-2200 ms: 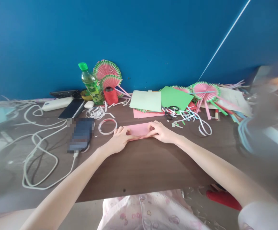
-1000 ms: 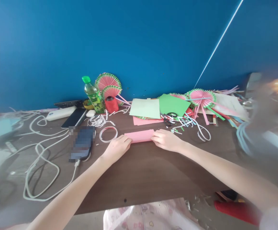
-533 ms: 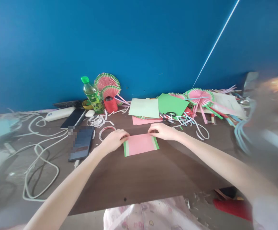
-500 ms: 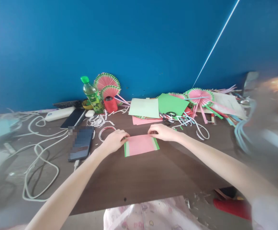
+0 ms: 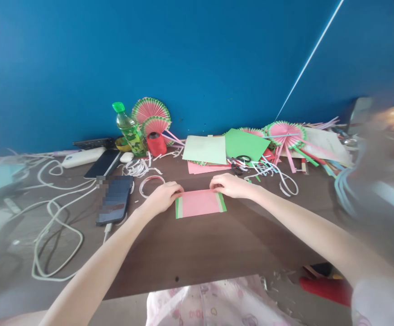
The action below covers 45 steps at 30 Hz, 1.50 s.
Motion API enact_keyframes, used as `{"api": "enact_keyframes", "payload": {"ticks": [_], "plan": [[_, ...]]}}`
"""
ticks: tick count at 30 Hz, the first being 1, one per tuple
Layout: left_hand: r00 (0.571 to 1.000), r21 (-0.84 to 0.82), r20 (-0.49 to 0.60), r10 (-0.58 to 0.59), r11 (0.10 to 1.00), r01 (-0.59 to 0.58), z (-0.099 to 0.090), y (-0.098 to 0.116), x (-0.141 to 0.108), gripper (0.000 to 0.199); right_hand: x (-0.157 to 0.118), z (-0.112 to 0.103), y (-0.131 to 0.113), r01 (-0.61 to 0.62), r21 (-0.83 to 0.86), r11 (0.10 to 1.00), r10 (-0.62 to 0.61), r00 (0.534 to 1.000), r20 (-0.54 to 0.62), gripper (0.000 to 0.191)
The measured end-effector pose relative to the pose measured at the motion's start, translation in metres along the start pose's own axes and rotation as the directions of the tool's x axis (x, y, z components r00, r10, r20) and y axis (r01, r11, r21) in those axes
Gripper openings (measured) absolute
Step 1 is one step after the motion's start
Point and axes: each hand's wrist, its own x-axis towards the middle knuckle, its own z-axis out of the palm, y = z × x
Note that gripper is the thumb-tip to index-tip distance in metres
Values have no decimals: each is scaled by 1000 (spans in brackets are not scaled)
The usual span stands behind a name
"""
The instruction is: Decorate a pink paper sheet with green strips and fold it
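Note:
A pink paper (image 5: 200, 203) with pale and bright green bands at both short ends lies flat on the brown table (image 5: 190, 249). My left hand (image 5: 167, 195) has its fingers closed on the paper's far left corner. At the far right corner, my right hand (image 5: 228, 185) pinches the same edge. Just beyond the hands lie a pale green sheet (image 5: 205, 149), a green sheet (image 5: 246, 144) and black-handled scissors (image 5: 240, 164). A roll of tape (image 5: 151, 184) rests beside my left hand.
Pleated fans (image 5: 286, 134) and a green bottle (image 5: 130, 131) stand by the blue wall. At left are a phone (image 5: 115, 199), a white power bank (image 5: 83, 157) and looped cables (image 5: 78, 246). White paper strips (image 5: 139, 166) lie behind the tape.
Both hands keep their grip at the paper's far corners, and its far edge looks slightly more folded over. The view has shifted slightly.

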Motion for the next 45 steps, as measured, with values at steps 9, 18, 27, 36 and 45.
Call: {"api": "enact_keyframes", "payload": {"ticks": [9,18,27,36,45], "plan": [[997,144,13,70,987,-71,2,1,-2,14,-4,-4,2,9,-73,997,-4,998,60,20],[998,190,4,58,980,-58,1,7,-3,16,-6,0,-1,32,-157,987,-24,998,54,22],[986,353,-46,160,926,-134,9,9,-9,17,-12,10,-1,92,-293,952,-94,996,7,26],[947,667,-28,320,711,-221,13,24,-20,20,-26,30,-4,86,-599,796,-184,977,-104,25],[985,660,74,158,733,-167,10,39,-31,25,-34,29,-23,37,-647,761,-68,997,-23,28]]}}
